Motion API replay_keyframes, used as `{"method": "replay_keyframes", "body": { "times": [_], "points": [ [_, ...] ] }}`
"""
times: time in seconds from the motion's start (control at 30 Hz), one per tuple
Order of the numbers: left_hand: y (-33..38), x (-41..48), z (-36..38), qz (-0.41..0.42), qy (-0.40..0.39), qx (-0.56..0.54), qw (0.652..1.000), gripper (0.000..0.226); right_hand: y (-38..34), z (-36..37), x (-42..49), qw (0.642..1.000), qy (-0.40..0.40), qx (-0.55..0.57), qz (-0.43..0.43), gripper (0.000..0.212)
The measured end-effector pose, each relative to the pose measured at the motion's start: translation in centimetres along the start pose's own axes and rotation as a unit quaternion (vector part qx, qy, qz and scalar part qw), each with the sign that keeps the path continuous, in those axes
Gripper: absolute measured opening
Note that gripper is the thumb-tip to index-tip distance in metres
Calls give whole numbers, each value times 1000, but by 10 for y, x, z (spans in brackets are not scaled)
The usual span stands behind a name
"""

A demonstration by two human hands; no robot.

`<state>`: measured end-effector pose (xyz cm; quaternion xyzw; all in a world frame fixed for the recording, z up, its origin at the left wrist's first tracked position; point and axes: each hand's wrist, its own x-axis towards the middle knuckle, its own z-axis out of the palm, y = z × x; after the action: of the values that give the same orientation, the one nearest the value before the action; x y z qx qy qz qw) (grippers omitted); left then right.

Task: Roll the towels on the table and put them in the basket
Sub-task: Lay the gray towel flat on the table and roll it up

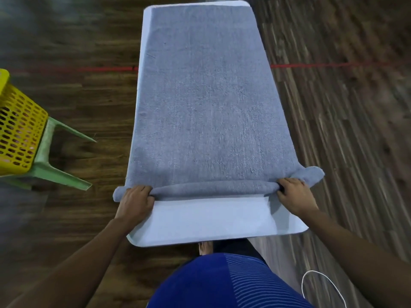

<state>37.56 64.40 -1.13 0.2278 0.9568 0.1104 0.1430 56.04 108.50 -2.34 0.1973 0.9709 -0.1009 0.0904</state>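
Grey-blue towel (206, 103) lies flat along the narrow pale table (211, 221), its near edge rolled into a slim tube across the table's near end. The left hand (135, 201) grasps the roll's left end and the right hand (293, 194) grasps its right end. A yellow basket (17, 134) sits left of the table.

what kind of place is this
Likely an indoor room staged for the task: wood-plank floor with a red line, a narrow table, a yellow basket on a green stool.
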Motion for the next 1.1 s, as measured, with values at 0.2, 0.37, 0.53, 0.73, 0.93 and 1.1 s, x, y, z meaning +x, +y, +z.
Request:
{"method": "replay_keyframes", "body": {
  "times": [0.2, 0.37, 0.53, 0.73, 0.93, 1.1],
  "points": [
    [-7, -1, -4, -43, -75, -18, 996, 22, 13, -12, 9, 977, -194, 41, 74, 21],
    [-9, 2, 1, 4, 92, 29, 995, 14, 14, -11, 6, 998, 13, -15, 56, 26],
    [-4, -15, 10, 126, 63, 39, 989, 40, 9, -1, -22, 1000, 0, 12, -7, 48],
    [-8, -21, 12, 85, 3, 54, 995, 46, 17, 7, -22, 999, 8, -10, -48, 50],
    [4, -13, -2, 42, 8, 17, 999, 11, 7, -10, -4, 997, -31, -65, -33, 54],
    [4, 0, -7, -16, -13, 1, 1000, 19, 0, -25, 16, 996, -64, -63, 24, 31]
  ]
}}
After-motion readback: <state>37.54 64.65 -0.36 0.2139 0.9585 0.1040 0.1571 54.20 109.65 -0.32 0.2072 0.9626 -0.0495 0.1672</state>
